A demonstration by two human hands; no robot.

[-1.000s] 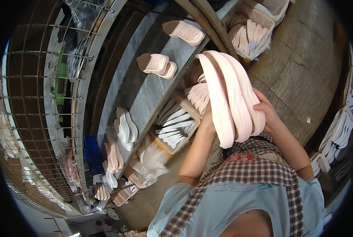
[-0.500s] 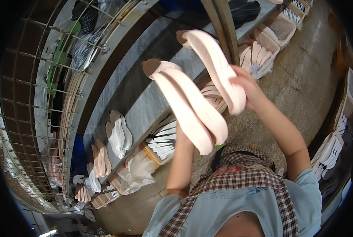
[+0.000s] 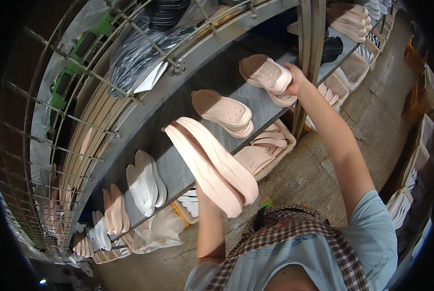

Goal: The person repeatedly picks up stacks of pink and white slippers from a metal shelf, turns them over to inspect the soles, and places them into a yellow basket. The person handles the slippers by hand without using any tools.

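Two pale pink shoe soles (image 3: pixel 209 165) lie side by side, tilted on edge, above the metal shelf's front. My left hand is mostly hidden behind them; only its forearm shows below, and it is closed on the soles. My right hand (image 3: pixel 294 80) reaches to the shelf and grips the near end of a pale pink sole (image 3: pixel 273 75), with another pink sole under it. Between the two hands, a small stack of pink soles (image 3: pixel 224 111) rests on the shelf, its dotted inner side up.
The grey shelf (image 3: pixel 175 165) also bears white soles (image 3: pixel 146 182) and pink soles (image 3: pixel 115 208) to the left. A bin of pink soles (image 3: pixel 265 153) stands below. A wire mesh (image 3: pixel 57 106) bounds the left; an upright post (image 3: pixel 309 48) stands beyond my right hand.
My right hand has moved up and farther away, bringing its pink sole over the shelf. My left hand and its two soles have shifted down and left in view. The view has turned.
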